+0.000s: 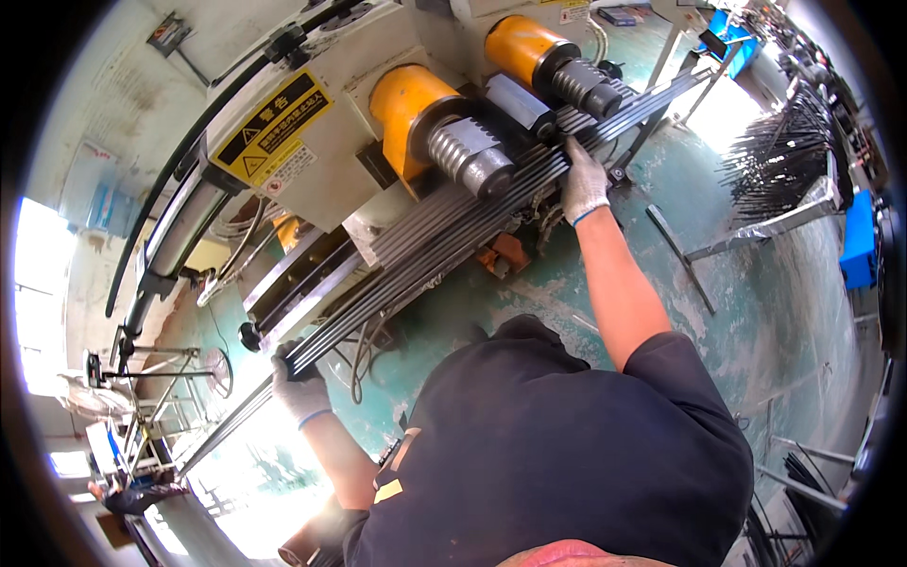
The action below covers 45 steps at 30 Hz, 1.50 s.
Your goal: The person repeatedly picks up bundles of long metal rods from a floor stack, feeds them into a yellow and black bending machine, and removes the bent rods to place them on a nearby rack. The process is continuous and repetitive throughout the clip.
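Note:
A bundle of long, thin metal rods (406, 269) runs slantwise from the lower left to the upper right, along the front of a machine. Towards its left end my left hand (300, 392), in a pale knitted glove, is closed round the rods. My right hand (584, 184), gloved alike, grips their near edge farther up to the right; its fingertips are partly hidden among the rods. Just beyond the bundle, two grooved steel rollers (468, 156) stick out of orange housings (408, 99). A smooth cylinder (520, 104) lies between them.
The machine body (331, 161) carries a yellow-and-black warning sign (272, 123). Reddish blocks (505, 255) lie beneath the rods. At right stand a metal frame (775, 227) with many dark rods (779, 142) and a blue box (858, 241). Cables (359, 364) hang near my left hand; a fan (219, 373) stands farther left.

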Available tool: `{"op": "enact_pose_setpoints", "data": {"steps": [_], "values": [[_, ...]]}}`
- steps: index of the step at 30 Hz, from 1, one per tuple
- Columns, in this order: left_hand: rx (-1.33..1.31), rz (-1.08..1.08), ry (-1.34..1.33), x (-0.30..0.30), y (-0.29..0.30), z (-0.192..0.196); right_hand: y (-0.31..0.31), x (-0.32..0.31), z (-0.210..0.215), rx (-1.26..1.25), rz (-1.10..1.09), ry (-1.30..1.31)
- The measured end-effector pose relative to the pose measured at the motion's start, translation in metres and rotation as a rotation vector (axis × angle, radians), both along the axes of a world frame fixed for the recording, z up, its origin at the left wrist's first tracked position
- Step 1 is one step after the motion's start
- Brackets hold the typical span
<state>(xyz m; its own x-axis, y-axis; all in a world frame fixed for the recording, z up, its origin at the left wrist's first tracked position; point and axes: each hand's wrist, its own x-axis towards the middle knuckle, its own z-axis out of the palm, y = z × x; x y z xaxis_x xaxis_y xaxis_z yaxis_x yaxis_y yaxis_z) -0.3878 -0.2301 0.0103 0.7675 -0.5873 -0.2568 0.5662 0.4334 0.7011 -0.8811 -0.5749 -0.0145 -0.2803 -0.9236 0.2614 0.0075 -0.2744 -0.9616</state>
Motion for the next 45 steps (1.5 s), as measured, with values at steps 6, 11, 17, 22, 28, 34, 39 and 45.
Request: {"op": "enact_pose_setpoints", "data": {"steps": [6,11,17,22,28,34,39,45], "values": [[0.018,-0.034,0.222,-0.041,-0.078,-0.018,-0.042,0.023,-0.013,0.293,0.108,-0.541],[-0.011,-0.188,0.291,-0.082,-0.107,0.009,-0.047,0.051,-0.016,0.372,-0.003,-0.347],[-0.216,-0.192,0.246,-0.02,-0.086,-0.012,-0.054,0.049,-0.007,0.404,-0.106,-0.514],[-0.013,0.076,0.096,0.015,-0.075,-0.023,-0.055,0.052,-0.009,0.397,-0.092,-0.549],[-0.066,-0.104,0.112,-0.053,-0.11,-0.018,-0.058,0.042,-0.036,0.296,-0.016,-0.441],[-0.244,-0.058,0.236,-0.038,-0.09,-0.018,-0.023,0.015,-0.026,0.081,0.043,-0.135],[-0.078,0.147,0.115,0.009,-0.057,-0.043,0.002,0.001,-0.011,0.433,0.145,-0.461],[-0.012,0.144,0.119,-0.056,-0.114,-0.026,0.005,-0.055,-0.111,0.327,0.269,-0.247]]}}
